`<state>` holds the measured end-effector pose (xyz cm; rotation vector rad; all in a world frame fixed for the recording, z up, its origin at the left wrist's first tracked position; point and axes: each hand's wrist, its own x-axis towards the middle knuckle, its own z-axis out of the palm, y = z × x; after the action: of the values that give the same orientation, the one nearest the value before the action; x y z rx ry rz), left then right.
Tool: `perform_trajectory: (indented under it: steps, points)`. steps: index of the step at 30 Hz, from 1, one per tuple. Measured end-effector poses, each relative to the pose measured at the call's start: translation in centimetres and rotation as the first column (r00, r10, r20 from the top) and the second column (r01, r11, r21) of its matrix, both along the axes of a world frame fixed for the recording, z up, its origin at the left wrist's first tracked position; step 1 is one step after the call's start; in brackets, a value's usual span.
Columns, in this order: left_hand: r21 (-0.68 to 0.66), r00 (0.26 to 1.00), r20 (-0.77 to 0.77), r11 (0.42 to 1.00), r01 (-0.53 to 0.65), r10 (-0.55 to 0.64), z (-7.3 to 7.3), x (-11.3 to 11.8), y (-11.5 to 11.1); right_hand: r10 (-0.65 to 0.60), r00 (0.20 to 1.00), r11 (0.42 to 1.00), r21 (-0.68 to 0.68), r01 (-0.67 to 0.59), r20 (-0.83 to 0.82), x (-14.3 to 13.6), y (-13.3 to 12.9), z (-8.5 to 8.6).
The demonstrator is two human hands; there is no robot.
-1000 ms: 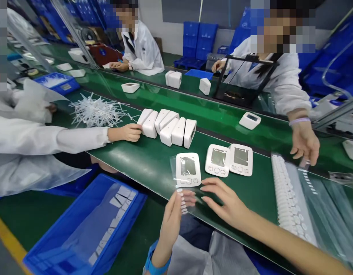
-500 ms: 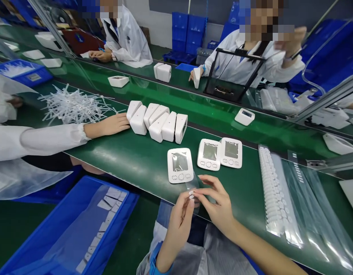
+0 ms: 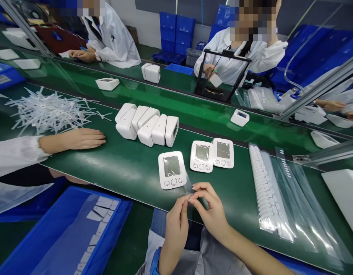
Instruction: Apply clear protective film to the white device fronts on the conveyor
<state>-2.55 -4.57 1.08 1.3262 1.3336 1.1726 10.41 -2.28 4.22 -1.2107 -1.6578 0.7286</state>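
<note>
Pinching clear strip, left hand and right hand grips closed; long axis pointing forward.

**Looking Down From Up on the Head**

The camera sits on the person's head and looks forward and down. The left hand and right hand are close to it, low, near the middle. The view is tipped, so the green table slopes down to the right. A blue bin is near, bottom left. Blue crates are far off, up top.
</note>
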Motion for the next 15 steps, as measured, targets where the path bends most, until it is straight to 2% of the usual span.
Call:
perform_trajectory:
  steps: [3, 5, 8, 11, 13, 15]
  points:
    - [-0.042, 0.997, 0.023, 0.997, -0.069, 0.070, -0.6, -0.3, 0.9, 0.087, 0.981, 0.960, 0.247, -0.129, 0.173, 1.2, 0.6, 1.4]
    - [-0.063, 0.991, 0.076, 0.993, -0.104, 0.109, -1.1, -0.7, 1.4, 0.114, 0.961, 0.931, 0.310, -0.192, 0.251, 2.4, 3.0, 2.5]
    - [-0.075, 0.980, 0.158, 0.992, -0.106, 0.117, -1.7, -1.0, 1.6, 0.044, 0.959, 0.971, 0.212, -0.106, 0.280, 4.0, 9.7, 3.1]
    - [-0.098, 0.961, 0.247, 0.990, -0.102, 0.124, -2.1, -0.9, 1.1, -0.026, 0.956, 1.000, 0.016, 0.022, 0.292, 4.8, 16.8, 2.0]
    - [-0.118, 0.948, 0.286, 0.987, -0.107, 0.137, -2.1, -0.9, 0.6, -0.018, 0.956, 0.998, -0.046, 0.033, 0.292, 4.8, 19.6, 1.0]
    - [-0.130, 0.939, 0.300, 0.982, -0.134, 0.167, -2.1, -1.0, 0.1, 0.011, 0.959, 0.997, -0.071, 0.010, 0.284, 4.7, 20.3, 0.1]
